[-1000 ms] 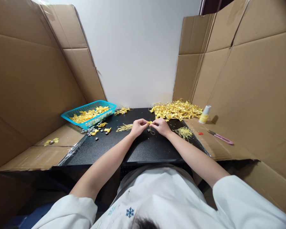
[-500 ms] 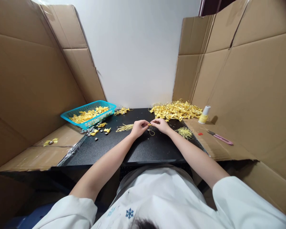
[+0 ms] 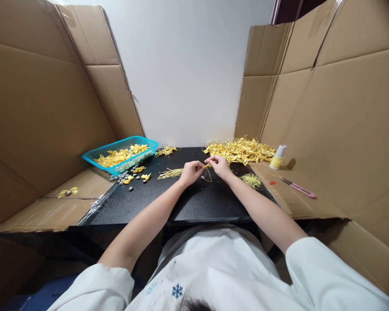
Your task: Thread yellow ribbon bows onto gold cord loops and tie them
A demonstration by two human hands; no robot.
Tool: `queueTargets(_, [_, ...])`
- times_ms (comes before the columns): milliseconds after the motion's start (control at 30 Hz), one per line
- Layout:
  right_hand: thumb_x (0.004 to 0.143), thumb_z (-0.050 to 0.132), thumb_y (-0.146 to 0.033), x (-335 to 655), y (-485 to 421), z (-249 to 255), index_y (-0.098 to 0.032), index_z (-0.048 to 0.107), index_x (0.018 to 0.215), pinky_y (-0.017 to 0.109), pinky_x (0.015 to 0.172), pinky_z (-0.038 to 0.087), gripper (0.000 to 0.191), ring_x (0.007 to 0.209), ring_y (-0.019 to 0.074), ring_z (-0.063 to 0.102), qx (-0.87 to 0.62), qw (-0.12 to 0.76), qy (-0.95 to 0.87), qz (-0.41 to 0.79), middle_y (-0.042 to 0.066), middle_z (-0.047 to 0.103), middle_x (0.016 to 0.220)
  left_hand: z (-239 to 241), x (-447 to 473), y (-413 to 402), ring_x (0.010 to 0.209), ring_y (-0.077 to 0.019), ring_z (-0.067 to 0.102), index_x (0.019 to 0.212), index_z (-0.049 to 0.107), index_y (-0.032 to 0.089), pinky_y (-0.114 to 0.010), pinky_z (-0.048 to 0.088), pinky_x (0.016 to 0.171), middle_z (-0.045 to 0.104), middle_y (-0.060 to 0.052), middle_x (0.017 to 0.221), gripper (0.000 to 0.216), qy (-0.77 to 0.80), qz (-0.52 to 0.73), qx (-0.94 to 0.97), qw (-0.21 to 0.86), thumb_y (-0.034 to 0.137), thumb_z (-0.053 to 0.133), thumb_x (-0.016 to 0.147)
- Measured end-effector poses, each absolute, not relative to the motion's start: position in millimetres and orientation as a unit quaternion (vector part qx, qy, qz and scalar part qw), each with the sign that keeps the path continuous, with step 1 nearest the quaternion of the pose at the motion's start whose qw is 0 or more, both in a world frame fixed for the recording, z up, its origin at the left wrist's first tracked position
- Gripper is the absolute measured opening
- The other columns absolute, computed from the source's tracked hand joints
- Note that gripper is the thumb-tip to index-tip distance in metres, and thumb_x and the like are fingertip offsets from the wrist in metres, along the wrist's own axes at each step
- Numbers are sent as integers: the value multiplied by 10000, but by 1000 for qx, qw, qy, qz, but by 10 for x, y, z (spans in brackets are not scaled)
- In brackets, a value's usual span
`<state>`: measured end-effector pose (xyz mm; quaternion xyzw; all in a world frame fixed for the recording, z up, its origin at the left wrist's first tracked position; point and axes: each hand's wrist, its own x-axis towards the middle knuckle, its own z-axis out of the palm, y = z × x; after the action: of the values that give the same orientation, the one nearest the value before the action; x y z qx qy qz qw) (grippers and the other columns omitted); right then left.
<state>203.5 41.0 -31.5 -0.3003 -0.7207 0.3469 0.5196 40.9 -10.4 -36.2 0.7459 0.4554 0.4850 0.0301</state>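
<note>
My left hand [image 3: 191, 173] and my right hand [image 3: 220, 168] meet over the middle of the black table [image 3: 155, 203]. Between their fingertips is a small yellow ribbon bow [image 3: 207, 166], mostly hidden by the fingers. A thin yellow cord [image 3: 210, 177] hangs from it in a loop. Both hands are closed in a pinch: the left on the bow's left side, the right on its right side, apparently with the cord. Beside my left hand lies a bundle of yellow cords [image 3: 170, 173]. To the right of my right hand are short cord scraps [image 3: 252, 180].
A blue basket [image 3: 119, 166] of yellow bows stands at the left, near silver beads [image 3: 119, 178]. A large heap of bows [image 3: 243, 150] lies at the back right. Farther right are a thread spool [image 3: 277, 157] and a pink cutter [image 3: 301, 189]. Cardboard walls [image 3: 353, 112] flank both sides.
My right hand has risen slightly, up and to the right, away from my left. The cord loop below the bow has drawn into a narrower, angular shape.
</note>
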Motion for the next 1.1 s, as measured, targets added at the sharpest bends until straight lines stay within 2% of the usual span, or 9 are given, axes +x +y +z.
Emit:
queueTargets(167, [757,664,-449,2043,434,-348,-157,700,782,327,756,538,295,761,185,688,-286,502,-713,398,77,743,791,-343,393,-148,558,-102,535,744,702,154,-211,433,573,659,2,625,94,456,483,747,27,196,622,770])
queueTargets(333, [648,755,-459,2073,443,-426,-160,718,821,348,791,541,348,806,202,697,-277,475,-713,434,78,748,833,-353,384,-171,570,-110,554,734,688,156,-210,444,566,658,4,627,85,466,489,737,22,201,620,760])
queueTargets(500, [700,706,-395,2029,437,-495,-165,705,775,341,788,528,242,789,189,674,-291,483,-715,414,61,733,809,-374,385,-155,588,-116,578,745,695,164,-217,461,585,672,0,650,81,466,483,741,11,231,654,765])
queueTargets(633, [753,636,-318,1990,400,-498,-177,681,776,336,796,502,150,801,184,642,-306,503,-718,371,47,710,821,-386,380,-114,598,-117,588,750,703,172,-222,462,609,680,-3,660,73,470,477,742,-11,170,633,771])
queueTargets(800, [745,627,-260,2003,347,-452,-197,675,727,339,858,456,82,853,189,594,-311,518,-729,323,34,692,809,-374,387,-91,608,-118,587,724,692,176,-225,459,629,670,-5,659,86,466,454,758,-36,115,633,740])
queueTargets(1100, [731,629,-303,1980,414,-498,-176,670,772,263,620,472,140,612,128,562,-310,505,-723,354,19,691,741,-342,377,-118,692,-148,593,701,640,189,-251,470,677,651,-10,681,128,433,394,809,-55,70,613,742])
